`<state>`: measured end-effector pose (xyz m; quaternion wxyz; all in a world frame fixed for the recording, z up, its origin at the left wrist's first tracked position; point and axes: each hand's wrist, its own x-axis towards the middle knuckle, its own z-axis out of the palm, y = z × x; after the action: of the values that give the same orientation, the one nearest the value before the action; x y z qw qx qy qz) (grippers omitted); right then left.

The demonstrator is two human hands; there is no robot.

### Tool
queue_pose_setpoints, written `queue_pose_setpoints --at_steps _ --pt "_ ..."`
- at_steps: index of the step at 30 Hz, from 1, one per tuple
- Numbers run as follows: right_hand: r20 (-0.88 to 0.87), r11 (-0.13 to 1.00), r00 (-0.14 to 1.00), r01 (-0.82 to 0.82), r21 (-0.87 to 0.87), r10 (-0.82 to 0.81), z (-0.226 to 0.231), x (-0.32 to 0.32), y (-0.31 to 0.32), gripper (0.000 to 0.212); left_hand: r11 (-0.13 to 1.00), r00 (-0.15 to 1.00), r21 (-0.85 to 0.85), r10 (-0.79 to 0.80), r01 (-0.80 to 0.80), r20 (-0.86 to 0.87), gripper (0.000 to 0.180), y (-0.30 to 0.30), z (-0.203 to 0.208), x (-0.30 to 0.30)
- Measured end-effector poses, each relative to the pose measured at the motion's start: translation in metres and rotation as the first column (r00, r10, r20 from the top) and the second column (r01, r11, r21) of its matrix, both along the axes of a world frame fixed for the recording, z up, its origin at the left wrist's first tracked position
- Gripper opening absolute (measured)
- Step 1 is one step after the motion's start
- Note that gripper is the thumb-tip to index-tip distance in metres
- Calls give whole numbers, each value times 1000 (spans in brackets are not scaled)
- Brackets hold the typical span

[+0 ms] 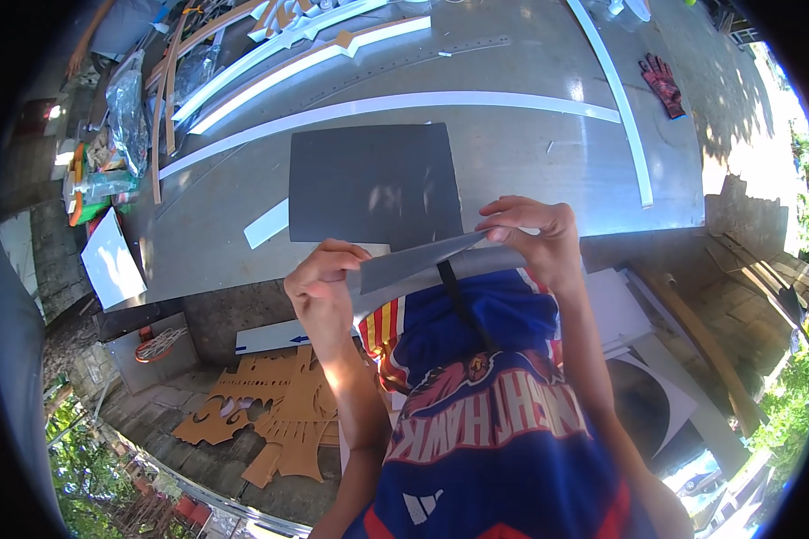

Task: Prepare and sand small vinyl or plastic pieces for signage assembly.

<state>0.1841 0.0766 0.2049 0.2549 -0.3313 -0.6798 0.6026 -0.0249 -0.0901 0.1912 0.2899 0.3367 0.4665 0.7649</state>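
Between my two hands I hold a dark grey sheet (413, 262), tilted so that it looks like a narrow strip, just in front of my body at the table's near edge. My left hand (322, 278) pinches its left end between thumb and fingers. At the other end, my right hand (535, 232) grips the corner with thumb and fingertips. Beyond the held sheet, a larger dark grey rectangular panel (373, 180) lies flat on the metal table (530, 171). A short white strip (268, 225) pokes out from beside that panel's left edge.
A long white strip (386, 101) crosses the table, meeting another white strip (616, 99) at right. White and brown trim pieces (310, 67) lie at the far left. A patterned glove (662, 85) rests at far right. Brown cut-out panels (279, 418) lie on the floor.
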Motion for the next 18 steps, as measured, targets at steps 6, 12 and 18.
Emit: queue_pose_setpoints --at_steps 6,12,18 --pt "-8 998 1000 0 -70 0 -13 33 17 14 496 782 -674 15 -548 -623 59 52 -117 -5" --pt "73 956 957 286 -58 -282 -15 49 15 17 267 660 -701 -237 -662 -713 72 68 -162 18" --pt "144 939 935 337 -64 -325 -22 56 13 21 263 756 -758 -131 -597 -641 67 73 -149 18"
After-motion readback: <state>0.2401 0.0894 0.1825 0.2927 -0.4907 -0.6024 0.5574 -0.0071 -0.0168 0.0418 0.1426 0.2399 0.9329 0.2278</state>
